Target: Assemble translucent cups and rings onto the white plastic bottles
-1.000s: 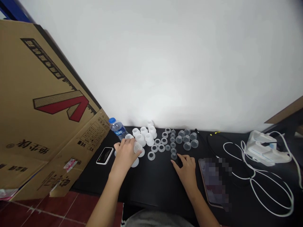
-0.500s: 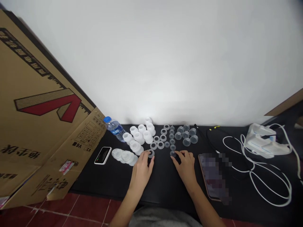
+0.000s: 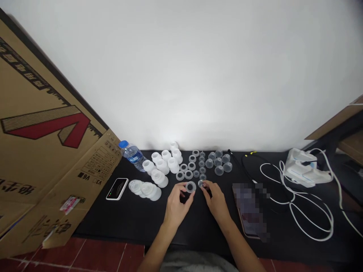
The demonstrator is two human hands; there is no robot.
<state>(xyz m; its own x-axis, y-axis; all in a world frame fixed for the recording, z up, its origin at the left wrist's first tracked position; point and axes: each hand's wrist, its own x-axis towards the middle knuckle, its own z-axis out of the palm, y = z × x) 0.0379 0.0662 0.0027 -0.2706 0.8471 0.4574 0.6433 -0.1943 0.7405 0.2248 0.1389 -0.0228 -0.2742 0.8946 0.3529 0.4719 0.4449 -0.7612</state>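
Observation:
My left hand [image 3: 178, 202] pinches a translucent plastic ring [image 3: 190, 187] between thumb and fingers. Close to its right, my right hand [image 3: 214, 198] grips a small clear disc-like piece [image 3: 201, 183] at its fingertips. The two parts are apart. Beyond them lie more rings [image 3: 188, 174] and a column of small clear pieces [image 3: 202, 164]. Several clear domed caps [image 3: 219, 170] sit to the right of these. On the left stand several white bottle-like pieces [image 3: 162, 166], with flat translucent discs [image 3: 146, 189] overlapping in front.
A water bottle [image 3: 132, 155] and a white-framed device [image 3: 117, 189] are at the left, beside a big cardboard box [image 3: 56, 151]. To the right are a phone [image 3: 247, 213], looped white cable [image 3: 309, 204] and a white power strip [image 3: 304, 166]. A wall closes off the back.
My left hand has lifted the ring and brought it rightward. The small clear piece, in my right hand, has come up toward the ring. The view has shifted slightly.

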